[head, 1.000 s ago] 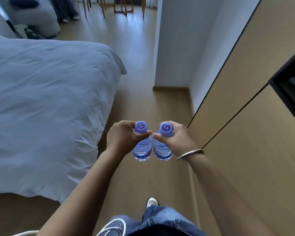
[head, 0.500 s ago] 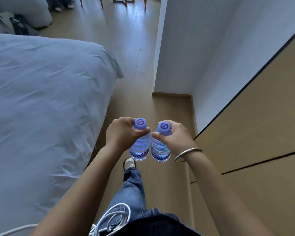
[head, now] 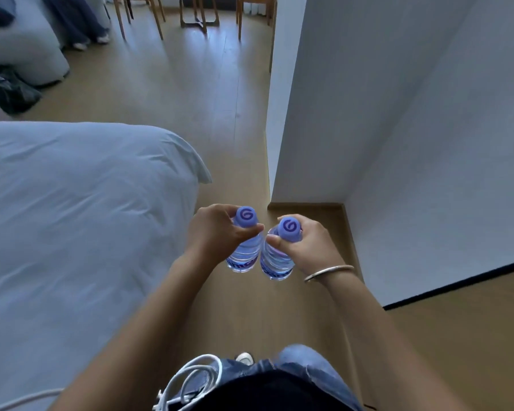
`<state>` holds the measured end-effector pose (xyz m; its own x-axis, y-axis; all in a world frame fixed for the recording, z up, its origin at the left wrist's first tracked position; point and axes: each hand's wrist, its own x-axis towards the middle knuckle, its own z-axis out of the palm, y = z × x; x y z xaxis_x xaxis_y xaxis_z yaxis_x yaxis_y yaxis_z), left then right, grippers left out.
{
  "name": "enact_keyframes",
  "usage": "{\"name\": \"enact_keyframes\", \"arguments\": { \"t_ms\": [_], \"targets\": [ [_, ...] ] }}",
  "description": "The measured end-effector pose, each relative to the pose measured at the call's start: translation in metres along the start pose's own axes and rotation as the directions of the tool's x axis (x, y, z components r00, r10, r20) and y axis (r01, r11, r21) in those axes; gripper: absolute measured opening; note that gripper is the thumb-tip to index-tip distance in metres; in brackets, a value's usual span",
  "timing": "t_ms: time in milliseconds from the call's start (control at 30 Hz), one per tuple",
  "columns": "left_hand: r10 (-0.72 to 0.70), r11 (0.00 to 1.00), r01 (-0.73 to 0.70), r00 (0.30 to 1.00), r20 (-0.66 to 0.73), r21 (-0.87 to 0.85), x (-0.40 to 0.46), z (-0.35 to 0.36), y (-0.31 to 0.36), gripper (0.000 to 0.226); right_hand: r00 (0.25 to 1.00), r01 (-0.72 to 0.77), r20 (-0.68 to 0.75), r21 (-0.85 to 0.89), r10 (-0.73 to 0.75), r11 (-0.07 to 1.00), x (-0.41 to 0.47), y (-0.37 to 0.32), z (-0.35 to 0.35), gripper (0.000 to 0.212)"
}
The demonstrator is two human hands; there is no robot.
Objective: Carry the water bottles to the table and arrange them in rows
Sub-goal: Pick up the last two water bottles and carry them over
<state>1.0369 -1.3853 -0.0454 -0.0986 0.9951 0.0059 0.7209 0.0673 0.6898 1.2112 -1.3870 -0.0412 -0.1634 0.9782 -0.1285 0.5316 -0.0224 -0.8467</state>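
Left hand (head: pixel 217 232) and right hand (head: pixel 306 243) each have fingers closed round a bottle neck, left bottle (head: pixel 244 253) and right bottle (head: pixel 276 259) hanging side by side. Keep both upright, clear of the bed (head: pixel 72 218) at nine o'clock; chairs (head: pixel 196 13) stand at twelve.
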Motion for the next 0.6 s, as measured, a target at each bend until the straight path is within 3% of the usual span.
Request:
{"name": "enact_keyframes", "arguments": {
  "t_ms": [200,467,600],
  "targets": [
    [-0.083,0.994,0.083,0.997,0.006,-0.064,0.096,0.001,-0.02,0.028,0.999,-0.005,0.039,0.007,0.004,1.0,0.105,-0.004,0.002,0.021],
    [-0.146,0.989,0.147,0.988,0.047,-0.017,0.258,0.007,-0.036,0.029,0.992,0.012,0.123,0.028,-0.015,1.0,0.283,-0.009,-0.006,0.026],
    [-0.169,0.985,0.17,0.985,0.02,-0.007,0.351,-0.004,-0.032,0.029,0.998,0.02,0.061,0.069,-0.024,0.997,0.376,-0.025,-0.015,0.026]
  ]
}}
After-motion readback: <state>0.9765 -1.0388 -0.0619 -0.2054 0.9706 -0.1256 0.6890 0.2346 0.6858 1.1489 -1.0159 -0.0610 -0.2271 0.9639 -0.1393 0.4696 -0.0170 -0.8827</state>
